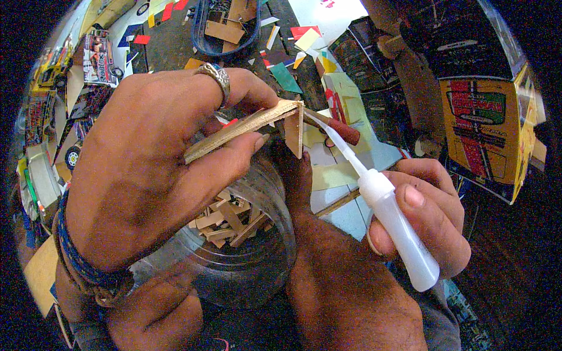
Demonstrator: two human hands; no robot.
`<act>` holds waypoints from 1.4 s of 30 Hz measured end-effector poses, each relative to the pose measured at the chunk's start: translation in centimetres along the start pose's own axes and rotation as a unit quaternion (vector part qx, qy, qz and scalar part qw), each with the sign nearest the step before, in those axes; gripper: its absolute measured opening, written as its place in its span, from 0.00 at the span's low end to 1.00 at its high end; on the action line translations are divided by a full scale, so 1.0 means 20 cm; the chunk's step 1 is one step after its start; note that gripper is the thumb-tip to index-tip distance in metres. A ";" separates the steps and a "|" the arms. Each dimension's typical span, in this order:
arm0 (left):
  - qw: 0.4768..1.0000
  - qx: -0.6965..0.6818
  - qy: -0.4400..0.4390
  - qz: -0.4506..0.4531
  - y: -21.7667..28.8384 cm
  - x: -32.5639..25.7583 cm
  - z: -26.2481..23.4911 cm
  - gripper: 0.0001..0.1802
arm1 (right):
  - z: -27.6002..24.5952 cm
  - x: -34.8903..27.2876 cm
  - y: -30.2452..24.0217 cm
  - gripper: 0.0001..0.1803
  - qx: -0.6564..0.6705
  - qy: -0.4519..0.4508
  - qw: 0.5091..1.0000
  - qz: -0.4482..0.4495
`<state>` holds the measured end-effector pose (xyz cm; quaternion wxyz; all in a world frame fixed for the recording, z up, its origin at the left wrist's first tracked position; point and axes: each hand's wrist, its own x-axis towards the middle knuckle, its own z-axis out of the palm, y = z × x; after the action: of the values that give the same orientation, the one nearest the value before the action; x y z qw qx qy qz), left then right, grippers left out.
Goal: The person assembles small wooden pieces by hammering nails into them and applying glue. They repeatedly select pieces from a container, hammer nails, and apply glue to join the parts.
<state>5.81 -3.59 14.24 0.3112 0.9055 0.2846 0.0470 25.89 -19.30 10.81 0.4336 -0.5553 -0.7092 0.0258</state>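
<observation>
Nearest to the person sits a clear round jar point(257, 257), resting down by the knees, with cut cardboard offcuts point(225, 225) heaped inside it. Everything else here I place against that jar.

Directly above its mouth, the left hand point(146, 175) pinches a long cardboard strip point(234, 133) between thumb and forefinger, a ring on one finger and a braided band at the wrist. At the strip's far end a small square cardboard piece point(294, 133) stands at a right angle to it. I cannot tell whether anything but the joint itself holds that piece upright.

Right of the jar, the right hand point(421, 216) is closed round a white glue bottle point(392, 216), and its long nozzle tip touches the joint just above the jar's rim.

The risk, as I see it, is a hard squeeze: too much glue would run down the strip onto the fingertips or drip into the offcuts below and stick them together. A push from the nozzle could also tip the small piece out of square.

Beyond the jar, coloured paper scraps point(293, 52) litter the dark floor. Farther right stands a printed yellow box point(486, 134). Farthest off lies a shallow blue tray point(202, 41) holding more cardboard.
</observation>
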 end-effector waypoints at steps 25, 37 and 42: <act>0.998 0.046 -0.040 -0.008 0.02 0.00 -0.03 0.17 | 0.07 0.00 0.00 0.29 0.032 0.088 0.996 -0.004; 0.999 0.025 -0.030 0.004 0.00 0.00 -0.02 0.18 | 0.10 0.00 -0.01 0.26 0.033 0.113 0.993 0.005; 0.999 0.000 -0.031 -0.007 -0.01 0.00 -0.02 0.19 | 0.05 -0.02 0.02 0.28 0.044 0.085 0.995 -0.009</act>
<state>5.70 -3.24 14.45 0.3199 0.9045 0.2815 0.0165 25.56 -19.13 9.81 0.5169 -0.5295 -0.6726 0.0061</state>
